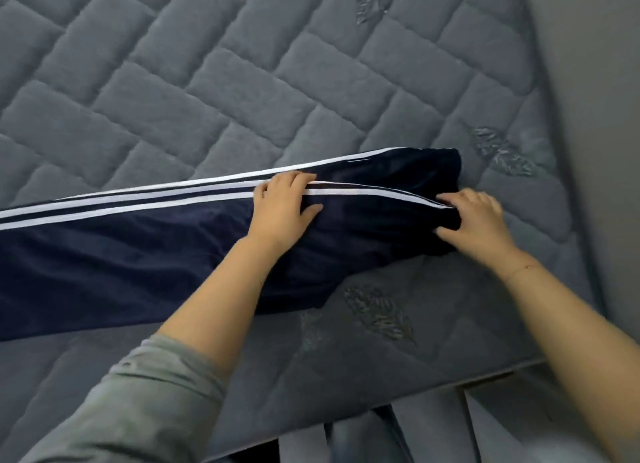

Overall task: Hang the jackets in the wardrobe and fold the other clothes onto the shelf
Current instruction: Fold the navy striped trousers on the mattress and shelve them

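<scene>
Grey quilted mattress (214,82) fills nearly the whole frame, stitched in a brick-like pattern with a few embroidered leaf motifs. One garment lies on it: a single pair of navy track pants (131,255), stretched from the left edge of the frame to right of centre, with white stripes running along its upper edge. Its fabric is dark, smooth and slightly shiny, and its right end looks bunched. Two hands are on it. One left hand (282,208) rests at the centre of the frame, fingers fairly straight and laid across the stripes. One right hand (474,222), at centre right, has its fingers curled, pinching the bunched end. One grey sleeve (138,403) covers the left upper arm at lower left.
</scene>
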Demonstrator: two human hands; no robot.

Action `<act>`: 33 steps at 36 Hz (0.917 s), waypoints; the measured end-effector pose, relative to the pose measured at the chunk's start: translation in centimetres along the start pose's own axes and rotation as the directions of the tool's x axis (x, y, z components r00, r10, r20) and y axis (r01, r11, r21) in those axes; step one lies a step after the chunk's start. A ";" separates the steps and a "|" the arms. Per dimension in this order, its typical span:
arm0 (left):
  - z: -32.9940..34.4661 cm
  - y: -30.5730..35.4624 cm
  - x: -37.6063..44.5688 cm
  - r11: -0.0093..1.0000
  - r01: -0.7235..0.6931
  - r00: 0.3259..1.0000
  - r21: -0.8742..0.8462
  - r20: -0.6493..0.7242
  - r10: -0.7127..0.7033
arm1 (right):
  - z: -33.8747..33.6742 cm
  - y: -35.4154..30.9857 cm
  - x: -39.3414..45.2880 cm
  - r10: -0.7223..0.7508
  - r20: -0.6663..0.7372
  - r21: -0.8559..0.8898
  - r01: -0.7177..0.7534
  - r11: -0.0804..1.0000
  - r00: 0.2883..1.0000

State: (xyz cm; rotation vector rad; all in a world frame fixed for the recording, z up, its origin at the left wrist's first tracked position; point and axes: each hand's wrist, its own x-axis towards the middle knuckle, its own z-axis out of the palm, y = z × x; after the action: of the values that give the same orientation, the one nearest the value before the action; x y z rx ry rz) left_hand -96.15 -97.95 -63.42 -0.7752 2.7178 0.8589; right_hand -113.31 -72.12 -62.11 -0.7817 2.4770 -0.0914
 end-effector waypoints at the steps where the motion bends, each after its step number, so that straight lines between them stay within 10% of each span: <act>1: 0.3 0.3 0.7 0.999 -0.002 0.999 0.055 0.042 0.000 | -0.7 0.7 0.6 -0.043 0.031 -0.003 0.043 0.999 0.999; 5: -0.1 0.8 2.6 0.988 -0.050 0.993 0.147 0.110 0.034 | -4.4 2.0 2.9 -0.116 0.254 0.331 0.026 0.943 0.960; 10: -1.8 0.1 4.1 0.995 0.096 0.993 0.010 -0.064 -0.095 | -6.9 2.1 7.0 -0.081 0.097 0.645 -0.001 0.764 0.992; 19: 1.6 4.2 2.4 0.995 0.072 0.970 0.068 -0.236 -0.054 | -0.1 1.6 8.6 0.302 -0.270 0.598 -0.087 0.797 0.914; 23: 4.9 7.1 -3.1 0.995 -0.075 0.967 0.061 -0.241 0.088 | 2.8 1.4 5.1 0.392 -0.204 0.713 -0.138 0.687 0.897; 26: 7.5 7.4 -8.5 0.989 0.072 0.975 -0.131 -0.202 -0.098 | 3.4 1.7 4.6 0.372 -0.195 0.677 -0.150 0.720 0.908; 30: 9.2 6.8 -13.8 0.516 0.545 0.647 -0.660 -0.059 -0.760 | 2.4 2.4 6.5 0.368 -0.058 0.716 -0.219 0.663 0.928; 33: 9.4 6.4 -14.9 0.066 0.545 0.450 -0.836 0.226 -0.864 | 2.1 2.8 7.2 0.342 0.033 0.754 -0.248 0.608 0.939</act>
State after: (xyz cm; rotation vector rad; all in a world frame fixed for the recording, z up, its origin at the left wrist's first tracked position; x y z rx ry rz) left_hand -86.77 -81.80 -63.18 -2.4086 1.3161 1.7913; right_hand -118.63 -73.62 -67.91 0.0101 2.2978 -1.0021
